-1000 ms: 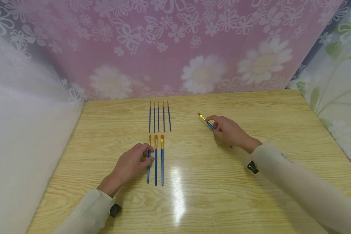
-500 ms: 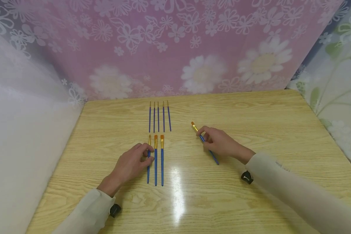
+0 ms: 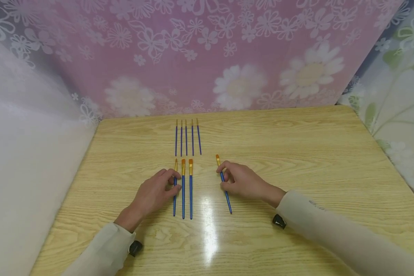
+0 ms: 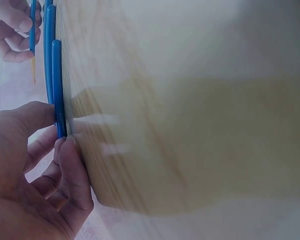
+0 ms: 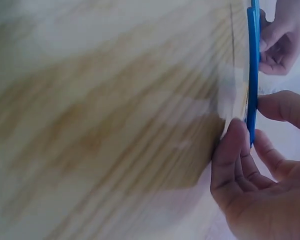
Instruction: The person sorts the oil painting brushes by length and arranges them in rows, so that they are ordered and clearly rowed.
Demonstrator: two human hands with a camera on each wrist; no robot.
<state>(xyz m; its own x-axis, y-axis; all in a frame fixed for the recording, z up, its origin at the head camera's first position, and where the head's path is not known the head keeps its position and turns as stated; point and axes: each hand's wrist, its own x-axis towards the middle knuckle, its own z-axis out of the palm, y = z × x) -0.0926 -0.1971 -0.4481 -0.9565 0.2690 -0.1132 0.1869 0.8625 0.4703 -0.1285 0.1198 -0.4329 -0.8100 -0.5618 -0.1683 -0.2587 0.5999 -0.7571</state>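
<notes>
My right hand (image 3: pixel 245 181) pinches a blue-handled paintbrush (image 3: pixel 227 199) with a gold ferrule and orange bristles, tilted slightly, its tip away from me. To its left lie two flat paintbrushes, a middle one (image 3: pixel 183 195) and a right one (image 3: pixel 191 195), side by side on the table. Thumb and fingers of my left hand (image 3: pixel 155 191) hold a third, narrower-tipped paintbrush (image 3: pixel 174 205) at the left end of that row. Close up in the left wrist view, its blue handle (image 4: pixel 57 80) sits between thumb and fingers. In the right wrist view, fingers surround the other blue handle (image 5: pixel 252 75).
Several thin dark-blue paintbrushes (image 3: pixel 186 140) lie in a row behind the larger ones, the rightmost slightly slanted. The wood-grain table (image 3: pixel 314 145) ends at a pink floral curtain (image 3: pixel 193 69) at the back. White cloth (image 3: pixel 27 153) hangs along the left side.
My right hand has carried its paintbrush left and toward me, and the brush has turned more upright in the head view. My left hand and the lying brushes stay in place.
</notes>
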